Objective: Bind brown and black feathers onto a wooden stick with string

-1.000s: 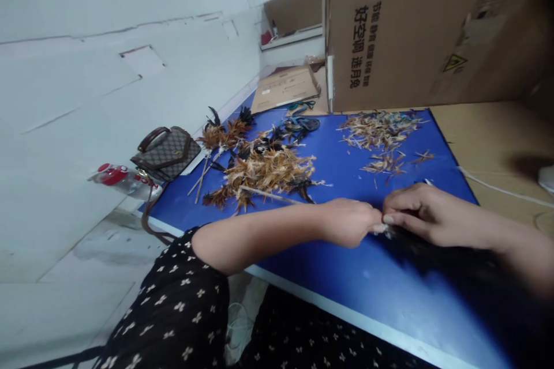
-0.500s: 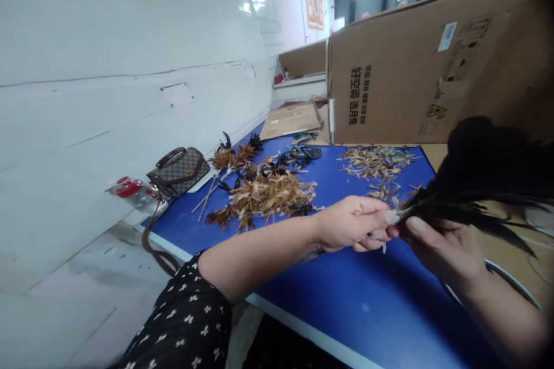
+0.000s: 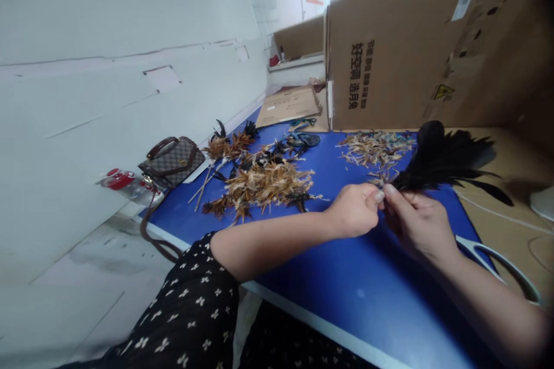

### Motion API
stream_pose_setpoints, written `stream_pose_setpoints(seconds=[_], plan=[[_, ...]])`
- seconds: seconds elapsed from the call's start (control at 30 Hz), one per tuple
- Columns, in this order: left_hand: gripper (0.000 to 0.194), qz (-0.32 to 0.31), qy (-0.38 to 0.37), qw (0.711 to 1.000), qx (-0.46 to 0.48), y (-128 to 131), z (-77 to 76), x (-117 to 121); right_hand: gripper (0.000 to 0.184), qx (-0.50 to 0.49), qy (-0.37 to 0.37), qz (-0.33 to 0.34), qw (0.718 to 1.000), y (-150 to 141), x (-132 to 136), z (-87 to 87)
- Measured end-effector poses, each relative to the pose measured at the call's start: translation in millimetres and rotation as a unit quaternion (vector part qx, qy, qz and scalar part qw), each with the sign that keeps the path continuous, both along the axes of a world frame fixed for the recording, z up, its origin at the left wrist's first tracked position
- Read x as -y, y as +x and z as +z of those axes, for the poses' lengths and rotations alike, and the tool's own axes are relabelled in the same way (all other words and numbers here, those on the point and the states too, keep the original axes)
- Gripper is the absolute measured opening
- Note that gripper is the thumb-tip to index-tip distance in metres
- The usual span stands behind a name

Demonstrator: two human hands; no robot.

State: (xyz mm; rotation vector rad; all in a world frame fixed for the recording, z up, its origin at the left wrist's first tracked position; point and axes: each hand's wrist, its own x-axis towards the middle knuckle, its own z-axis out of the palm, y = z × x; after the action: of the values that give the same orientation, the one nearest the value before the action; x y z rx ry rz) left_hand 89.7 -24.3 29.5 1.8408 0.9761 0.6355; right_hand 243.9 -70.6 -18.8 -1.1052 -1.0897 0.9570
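Observation:
A fan-shaped bunch of black feathers [image 3: 450, 155] sticks out to the right above the blue table [image 3: 333, 294]. My right hand [image 3: 415, 216] pinches its narrow base between thumb and fingers. Closed tight, my left hand [image 3: 357, 210] meets the right at the stem end, and its fingers hide what they grip there. Left of my hands lies a heap of golden-brown feathers [image 3: 268, 184]. Behind them, a pile of short feather scraps [image 3: 376, 147] is spread on the table.
A large cardboard box [image 3: 402, 57] stands along the back right. To the left are a patterned handbag [image 3: 173, 161] and a red-capped bottle [image 3: 125, 181]. Brown feather bunches on sticks [image 3: 231, 147] lie near flattened cardboard [image 3: 289, 104]. A white-rimmed object [image 3: 502, 262] is beside my right forearm.
The black feather bunch has moved left and slightly away from me, and its whole fan now shows. My hands have drawn close together at its base. The camera view has tilted slightly.

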Motion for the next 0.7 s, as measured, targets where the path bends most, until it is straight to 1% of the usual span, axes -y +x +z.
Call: stream_pose_setpoints(seconds=[0.07,0.1,0.17,0.2,0.27,0.33,0.43,0.5,0.57,0.63,0.7], plan=[[0.031,0.023,0.011,0.999,-0.039,5,-8.9,-7,0.068,-0.063,-0.037,-0.019,0.997,-4,-7,-7.7],[0.031,0.031,0.0,0.998,-0.06,7,-13.7,-10,0.069,-0.081,-0.058,-0.025,0.995,-6,-11,-12.2],[0.034,0.046,-0.053,0.994,-0.081,8,-22.0,-16,0.072,-0.092,-0.105,-0.009,0.99,-6,-16,-20.9],[0.034,0.04,-0.099,0.991,-0.077,7,-24.7,-18,0.074,-0.096,-0.125,0.007,0.987,-5,-18,-24.6],[0.033,0.011,-0.194,0.98,-0.041,3,-26.9,-20,0.077,-0.105,-0.15,0.044,0.982,-2,-20,-29.6],[0.032,-0.02,-0.272,0.962,0.009,-2,-27.0,-19,0.077,-0.113,-0.16,0.073,0.978,0,-19,-31.9],[0.032,-0.03,-0.335,0.939,0.074,-11,-30.2,-17,0.076,-0.114,-0.167,0.084,0.976,-2,-17,-33.0],[0.033,-0.033,-0.349,0.931,0.104,-18,-36.0,-17,0.076,-0.112,-0.172,0.081,0.975,-6,-16,-34.5],[0.038,-0.052,-0.345,0.931,0.109,-26,-42.9,-19,0.076,-0.108,-0.175,0.081,0.975,-10,-15,-37.3],[0.042,-0.077,-0.321,0.941,0.079,-35,-48.3,-23,0.075,-0.104,-0.173,0.084,0.976,-13,-14,-41.1],[0.043,-0.098,-0.267,0.959,0.023,-44,-50.8,-27,0.074,-0.1,-0.168,0.082,0.977,-16,-13,-44.9]])
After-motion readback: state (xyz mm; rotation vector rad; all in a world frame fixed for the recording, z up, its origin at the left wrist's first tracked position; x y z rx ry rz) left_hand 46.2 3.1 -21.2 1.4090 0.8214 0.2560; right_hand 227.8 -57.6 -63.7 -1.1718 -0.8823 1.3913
